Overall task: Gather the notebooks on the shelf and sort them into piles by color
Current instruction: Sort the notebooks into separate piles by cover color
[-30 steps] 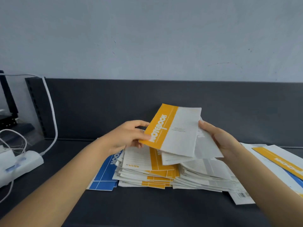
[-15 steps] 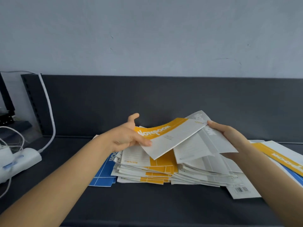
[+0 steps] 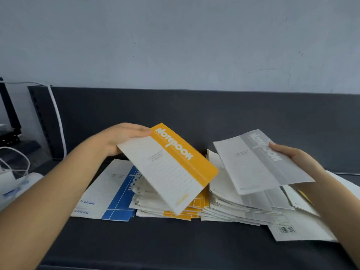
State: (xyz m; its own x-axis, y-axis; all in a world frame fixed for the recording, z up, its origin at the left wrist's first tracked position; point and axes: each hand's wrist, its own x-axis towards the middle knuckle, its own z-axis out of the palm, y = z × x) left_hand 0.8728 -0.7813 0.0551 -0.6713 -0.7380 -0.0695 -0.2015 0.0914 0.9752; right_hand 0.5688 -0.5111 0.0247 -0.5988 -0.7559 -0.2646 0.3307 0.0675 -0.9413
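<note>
A pale, lightly scuffed wall (image 3: 175,36) rises behind a dark grey shelf (image 3: 155,242) with a matching upright back panel (image 3: 194,110). At far left, a white cable (image 3: 58,121) runs down the panel's edge, near a black stand (image 3: 11,117).

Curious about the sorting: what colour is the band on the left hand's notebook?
Orange-yellow, on the notebook in the left hand; head view.

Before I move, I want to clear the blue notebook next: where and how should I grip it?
Probably pinch the blue notebook at its bare left edge, coming from the left: it lies flat on the shelf, and its right side is tucked under the orange pile, so sliding it leftward looks easiest.
</note>
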